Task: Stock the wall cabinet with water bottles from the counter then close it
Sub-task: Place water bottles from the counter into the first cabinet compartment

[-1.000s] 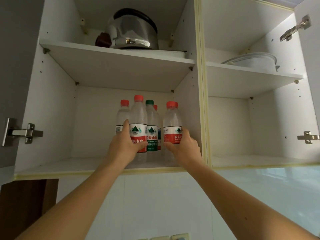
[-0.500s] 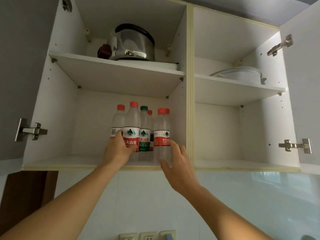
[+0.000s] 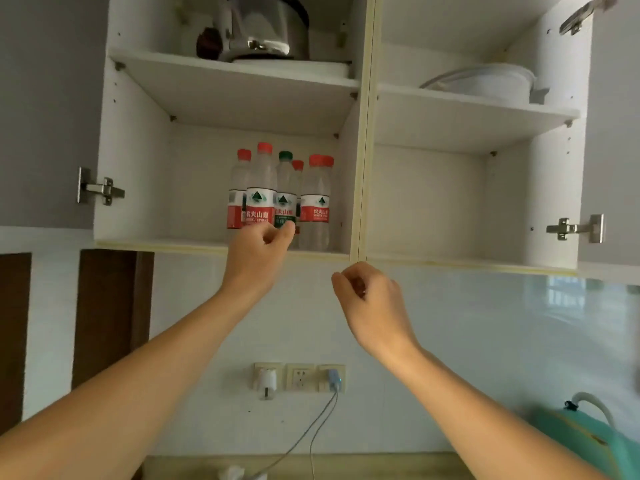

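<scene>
Several clear water bottles (image 3: 314, 202) with red caps, and one with a green cap (image 3: 286, 188), stand clustered on the lower shelf of the open wall cabinet (image 3: 173, 244), left compartment. My left hand (image 3: 258, 252) hovers just below and in front of the bottles, fingers loosely curled, holding nothing. My right hand (image 3: 372, 301) is lower, under the cabinet's bottom edge, fingers curled in, also holding nothing. Both cabinet doors stand open; the left door (image 3: 48, 109) and the right door (image 3: 613, 133) flank the cabinet.
A steel pot (image 3: 268, 27) sits on the upper left shelf, a white bowl (image 3: 485, 81) on the upper right shelf. Wall sockets (image 3: 299, 377) with plugged cables lie below. A teal appliance (image 3: 585, 441) stands at the lower right. The counter edge (image 3: 381, 465) shows at the bottom.
Both hands have let go of the bottles and pulled back and down from the shelf. The camera has tilted downward, bringing the sockets and counter into view.
</scene>
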Action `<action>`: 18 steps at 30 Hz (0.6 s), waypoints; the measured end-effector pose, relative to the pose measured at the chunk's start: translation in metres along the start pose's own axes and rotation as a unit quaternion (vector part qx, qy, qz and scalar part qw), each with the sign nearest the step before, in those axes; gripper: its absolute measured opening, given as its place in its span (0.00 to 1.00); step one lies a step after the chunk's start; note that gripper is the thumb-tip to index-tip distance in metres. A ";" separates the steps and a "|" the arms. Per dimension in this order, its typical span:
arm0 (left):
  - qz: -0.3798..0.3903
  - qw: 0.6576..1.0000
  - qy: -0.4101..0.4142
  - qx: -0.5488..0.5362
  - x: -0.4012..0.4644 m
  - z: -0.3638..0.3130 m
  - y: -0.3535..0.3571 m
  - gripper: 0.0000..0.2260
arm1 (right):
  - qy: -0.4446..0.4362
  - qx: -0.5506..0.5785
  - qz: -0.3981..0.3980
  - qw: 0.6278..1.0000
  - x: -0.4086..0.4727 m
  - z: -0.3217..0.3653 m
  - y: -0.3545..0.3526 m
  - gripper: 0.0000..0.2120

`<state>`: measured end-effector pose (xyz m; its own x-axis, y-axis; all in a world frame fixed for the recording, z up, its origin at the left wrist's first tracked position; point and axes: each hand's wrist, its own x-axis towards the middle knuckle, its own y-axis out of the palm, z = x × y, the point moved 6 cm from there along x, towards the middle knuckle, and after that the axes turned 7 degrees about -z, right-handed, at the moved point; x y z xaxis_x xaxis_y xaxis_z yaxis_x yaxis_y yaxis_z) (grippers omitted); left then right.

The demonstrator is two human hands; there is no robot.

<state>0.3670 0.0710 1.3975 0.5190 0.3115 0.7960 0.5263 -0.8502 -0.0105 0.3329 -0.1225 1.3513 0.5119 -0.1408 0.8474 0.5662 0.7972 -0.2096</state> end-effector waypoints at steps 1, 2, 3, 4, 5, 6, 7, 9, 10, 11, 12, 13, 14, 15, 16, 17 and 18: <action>0.011 1.000 -0.011 0.002 -0.016 0.002 -0.003 0.22 | 0.017 0.009 0.006 1.000 -0.012 -0.005 -0.001 0.14; 0.026 0.999 -0.025 0.007 -0.032 0.007 -0.005 0.21 | 0.032 0.012 0.015 0.999 -0.025 -0.010 -0.003 0.16; 0.044 0.998 -0.042 0.013 -0.049 0.014 -0.007 0.20 | 0.048 0.015 0.023 0.998 -0.040 -0.016 -0.004 0.17; 0.063 0.996 -0.063 0.017 -0.067 0.023 -0.007 0.18 | 0.067 0.016 0.032 0.997 -0.054 -0.022 -0.005 0.18; 0.084 0.992 -0.087 0.019 -0.085 0.031 -0.007 0.16 | 0.087 0.017 0.037 0.995 -0.069 -0.028 -0.007 0.20; 0.105 0.988 -0.112 0.020 -0.104 0.040 -0.007 0.14 | 0.108 0.015 0.042 0.993 -0.085 -0.035 -0.010 0.21; 0.123 0.983 -0.137 0.025 -0.124 0.048 -0.006 0.14 | 0.129 0.012 0.046 0.991 -0.100 -0.041 -0.015 0.22; 0.151 0.972 -0.179 0.032 -0.164 0.063 -0.003 0.14 | 0.165 0.007 0.050 0.985 -0.133 -0.054 -0.025 0.24; 0.165 0.966 -0.195 0.026 -0.184 0.069 -0.002 0.14 | 0.180 0.005 0.055 0.982 -0.151 -0.060 -0.031 0.24; 0.179 0.961 -0.209 0.015 -0.205 0.075 -0.001 0.14 | 0.194 0.000 0.062 0.979 -0.169 -0.066 -0.037 0.25; 0.194 0.955 -0.224 0.006 -0.227 0.081 -0.001 0.13 | 0.205 -0.009 0.069 0.976 -0.188 -0.072 -0.043 0.26; 0.209 0.950 -0.234 0.001 -0.250 0.087 -0.001 0.14 | 0.216 -0.018 0.073 0.973 -0.208 -0.076 -0.049 0.26; 0.224 0.945 -0.240 -0.002 -0.273 0.093 -0.002 0.14 | 0.230 -0.023 0.073 0.970 -0.229 -0.080 -0.053 0.26; 0.237 0.940 -0.247 -0.007 -0.298 0.099 -0.004 0.14 | 0.247 -0.029 0.072 0.966 -0.253 -0.084 -0.057 0.25; 0.246 0.934 -0.258 -0.016 -0.323 0.106 -0.007 0.14 | 0.269 -0.033 0.072 0.960 -0.278 -0.088 -0.059 0.24; 0.257 0.928 -0.269 -0.024 -0.350 0.113 -0.010 0.14 | 0.293 -0.034 0.072 0.953 -0.305 -0.092 -0.060 0.23; 0.269 0.921 -0.280 -0.024 -0.377 0.121 -0.015 0.14 | 0.319 -0.031 0.072 0.945 -0.333 -0.096 -0.061 0.23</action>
<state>0.2455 0.0176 1.0243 0.9694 -0.0019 0.2454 0.0677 -0.9591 -0.2749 0.1901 -0.1806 1.0354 0.8606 -0.3741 0.3457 0.4875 0.8017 -0.3460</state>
